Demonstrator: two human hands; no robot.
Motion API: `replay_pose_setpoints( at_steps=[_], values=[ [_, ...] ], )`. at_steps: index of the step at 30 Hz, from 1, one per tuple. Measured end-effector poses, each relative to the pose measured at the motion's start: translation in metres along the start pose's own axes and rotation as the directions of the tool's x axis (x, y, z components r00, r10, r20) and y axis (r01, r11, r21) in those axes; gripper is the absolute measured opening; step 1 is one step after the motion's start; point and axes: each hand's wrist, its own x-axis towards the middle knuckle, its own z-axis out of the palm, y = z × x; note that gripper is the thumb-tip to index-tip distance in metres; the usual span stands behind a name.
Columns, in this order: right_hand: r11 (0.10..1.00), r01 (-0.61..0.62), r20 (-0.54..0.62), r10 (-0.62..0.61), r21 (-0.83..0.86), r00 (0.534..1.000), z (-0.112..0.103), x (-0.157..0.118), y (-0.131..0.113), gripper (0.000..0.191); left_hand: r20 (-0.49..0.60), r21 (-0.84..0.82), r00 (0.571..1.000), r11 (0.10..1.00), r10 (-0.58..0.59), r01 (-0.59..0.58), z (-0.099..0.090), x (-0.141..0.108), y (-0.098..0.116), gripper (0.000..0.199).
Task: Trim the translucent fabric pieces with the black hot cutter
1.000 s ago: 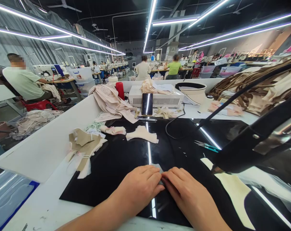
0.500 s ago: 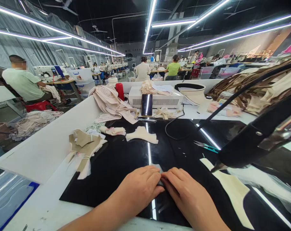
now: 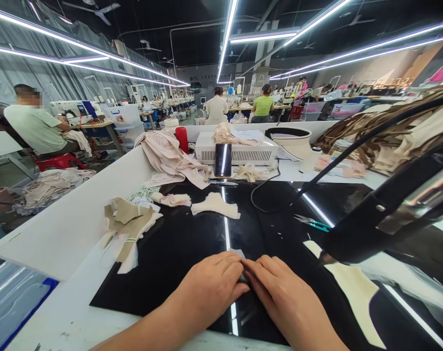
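My left hand and my right hand meet over a glossy black board, their fingertips nearly touching. Between them is a small greyish piece, like thin film or fabric, mostly covered by the fingers. The left fingers curl over its left side, with the thumb tip near the right hand. My right fingers are bent together and press at its right side. A cream fabric cutout lies flat beyond the hands. Another pale cutout lies to the right of my right hand.
A black tool with a pointed tip and cable leans in from the right. Turquoise thread snips, a phone and a pen lie farther back. Fabric pieces are bundled at left. People sit at sewing machines beyond.
My right fingertips have shifted slightly left over the greyish piece; my left hand is almost still. The black tool at right sits at a slightly different angle.
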Motion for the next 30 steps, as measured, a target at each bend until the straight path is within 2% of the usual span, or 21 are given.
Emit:
replay_pose_setpoints(
  at_steps=[14,30],
  values=[
    [0.999,0.035,-0.011,-0.035,-0.031,0.999,0.002,-0.001,-0.002,0.050,-0.063,0.037,0.998,0.999,0.022,-0.020,-0.009,0.005,0.006,0.038],
    [0.998,-0.009,0.016,0.010,-0.058,1.000,0.010,-0.006,0.000,0.051,-0.026,0.031,1.000,1.000,-0.005,0.006,-0.004,-0.001,0.002,0.031]
  ],
)
